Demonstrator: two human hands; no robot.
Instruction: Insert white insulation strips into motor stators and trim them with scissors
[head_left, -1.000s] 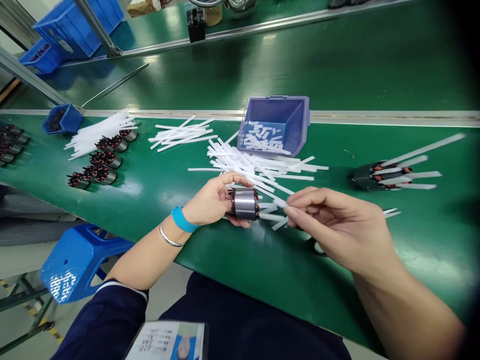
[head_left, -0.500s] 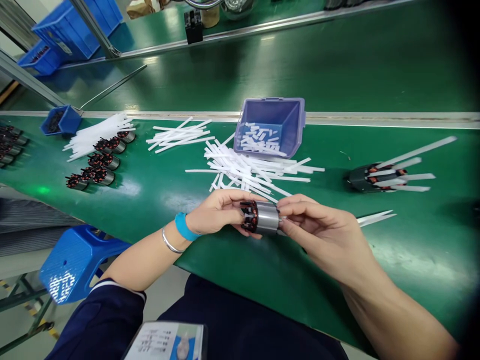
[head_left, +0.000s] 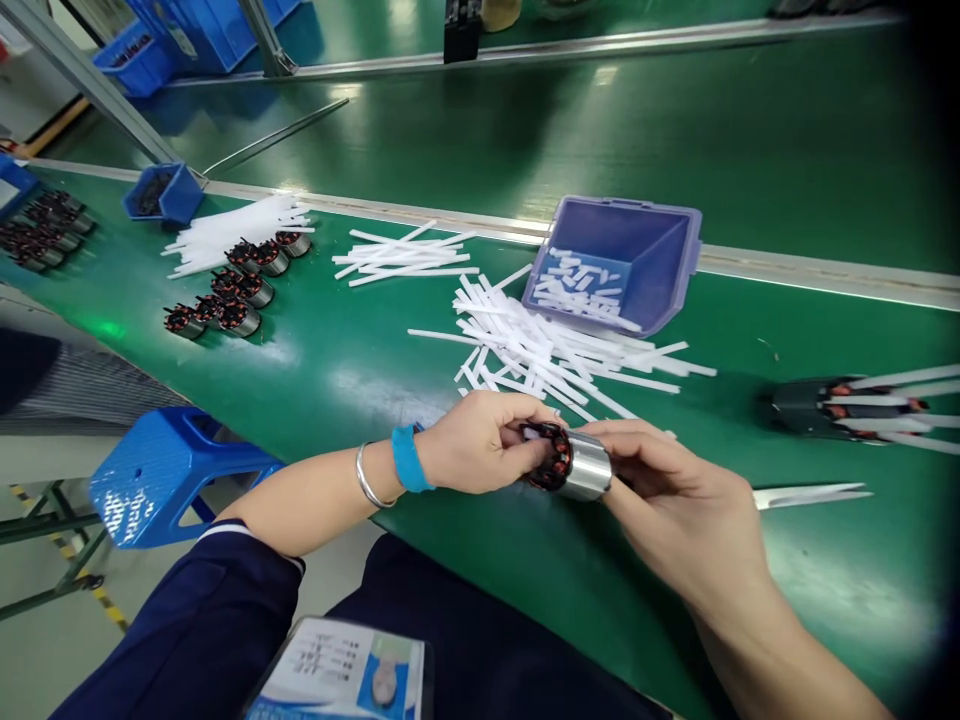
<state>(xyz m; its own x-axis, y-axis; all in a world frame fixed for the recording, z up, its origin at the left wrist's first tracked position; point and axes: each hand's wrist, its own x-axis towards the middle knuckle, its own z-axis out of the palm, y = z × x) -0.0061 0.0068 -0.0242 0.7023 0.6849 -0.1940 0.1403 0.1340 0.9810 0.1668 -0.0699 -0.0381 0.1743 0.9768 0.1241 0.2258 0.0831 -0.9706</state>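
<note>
Between my two hands is a motor stator (head_left: 589, 466), a short steel cylinder with copper windings and black end pieces. The thumb and fingers of my left hand (head_left: 487, 440) grip its winding end, facing left. At the steel end, the closed fingers of my right hand (head_left: 682, 490) hold the rim from the right; the fingertips are partly hidden behind the cylinder. Just beyond my hands lies a loose heap of white strips (head_left: 532, 345). Scissor blades (head_left: 814, 495) show past my right hand, which hides their handles.
A purple bin (head_left: 664, 285) with short white pieces stands behind the heap. More strips (head_left: 405, 255) and several stators (head_left: 240, 318) lie to the left. A stator with strips sticking out (head_left: 806, 408) is at far right. A blue stool (head_left: 165, 475) stands below the bench.
The view has shifted, so bench things appear farther right. The stator has tilted, its winding end turning more toward me. Both hands still hold it.
</note>
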